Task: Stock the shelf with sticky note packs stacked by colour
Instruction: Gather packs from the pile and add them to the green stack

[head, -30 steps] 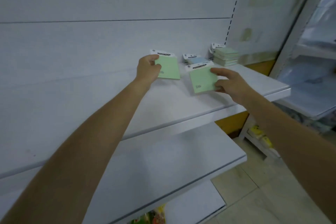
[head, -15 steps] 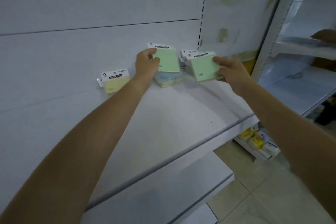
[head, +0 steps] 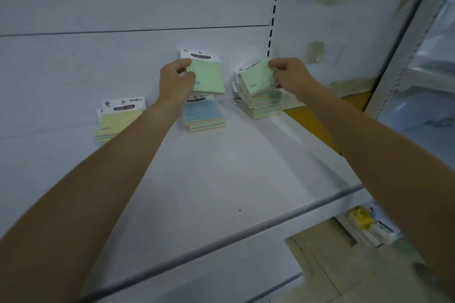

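In the head view, your right hand (head: 291,76) pinches a tilted green pack (head: 257,76) just above the green stack (head: 261,106); level it before releasing. Your left hand (head: 176,81) grips a second green pack (head: 209,76) over the blue stack (head: 204,115) (wrong colour). Half a second ago the right-hand pack lay flatter.

The white shelf (head: 221,179) carries three stacks of sticky note packs along its back edge. A yellow-topped stack (head: 118,122) sits toward the left, a blue-topped stack (head: 204,115) near the middle and a green stack (head: 261,106) by the back right corner, each apart from the next. A small dark speck (head: 239,210) lies near the front edge.
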`<action>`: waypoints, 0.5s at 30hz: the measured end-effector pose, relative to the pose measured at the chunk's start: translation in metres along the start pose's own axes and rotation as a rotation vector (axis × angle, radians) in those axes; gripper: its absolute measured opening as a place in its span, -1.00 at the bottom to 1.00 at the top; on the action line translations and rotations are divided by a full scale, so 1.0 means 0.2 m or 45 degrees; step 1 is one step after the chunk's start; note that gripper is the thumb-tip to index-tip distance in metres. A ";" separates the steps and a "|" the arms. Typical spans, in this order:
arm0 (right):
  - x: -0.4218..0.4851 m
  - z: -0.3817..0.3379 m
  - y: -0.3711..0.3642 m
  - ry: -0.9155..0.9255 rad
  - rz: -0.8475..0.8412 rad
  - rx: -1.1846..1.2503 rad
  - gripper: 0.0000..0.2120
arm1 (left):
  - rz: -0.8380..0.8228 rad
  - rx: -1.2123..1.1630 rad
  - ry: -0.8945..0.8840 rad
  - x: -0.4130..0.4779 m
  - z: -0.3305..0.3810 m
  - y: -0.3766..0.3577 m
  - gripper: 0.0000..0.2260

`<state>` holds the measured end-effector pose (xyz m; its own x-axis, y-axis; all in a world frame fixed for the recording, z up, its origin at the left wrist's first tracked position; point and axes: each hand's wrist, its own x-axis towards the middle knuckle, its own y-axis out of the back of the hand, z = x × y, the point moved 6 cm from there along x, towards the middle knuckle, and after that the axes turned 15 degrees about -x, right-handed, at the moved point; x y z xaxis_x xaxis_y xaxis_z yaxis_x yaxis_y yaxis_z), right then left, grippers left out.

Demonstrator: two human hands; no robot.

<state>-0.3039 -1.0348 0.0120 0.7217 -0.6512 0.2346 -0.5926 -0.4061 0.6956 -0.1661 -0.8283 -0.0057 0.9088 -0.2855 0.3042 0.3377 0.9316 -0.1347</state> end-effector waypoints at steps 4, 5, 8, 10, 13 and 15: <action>0.08 0.05 -0.02 0.071 -0.056 -0.063 -0.63 | 0.047 0.034 -0.007 -0.03 0.00 -0.04 -0.63; 0.10 0.06 -0.03 0.089 -0.065 -0.107 -0.63 | 0.060 0.033 -0.017 -0.04 0.00 -0.06 -0.63; 0.13 0.11 -0.06 0.083 -0.106 -0.236 -0.65 | 0.101 0.040 -0.027 -0.07 0.00 -0.10 -0.63; 0.13 0.15 -0.09 0.088 -0.128 -0.266 -0.71 | 0.124 0.049 -0.015 -0.10 -0.01 -0.12 -0.64; 0.13 0.17 -0.11 0.142 -0.152 -0.292 -0.69 | 0.158 0.030 -0.011 -0.12 -0.02 -0.14 -0.65; 0.12 0.17 -0.09 0.195 -0.133 -0.322 -0.62 | 0.152 0.012 -0.002 -0.12 0.00 -0.17 -0.65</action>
<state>-0.2885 -1.0646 -0.0171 0.8310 -0.5023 0.2391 -0.4183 -0.2807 0.8639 -0.2001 -0.8536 -0.0089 0.9420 -0.1722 0.2880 0.2249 0.9610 -0.1611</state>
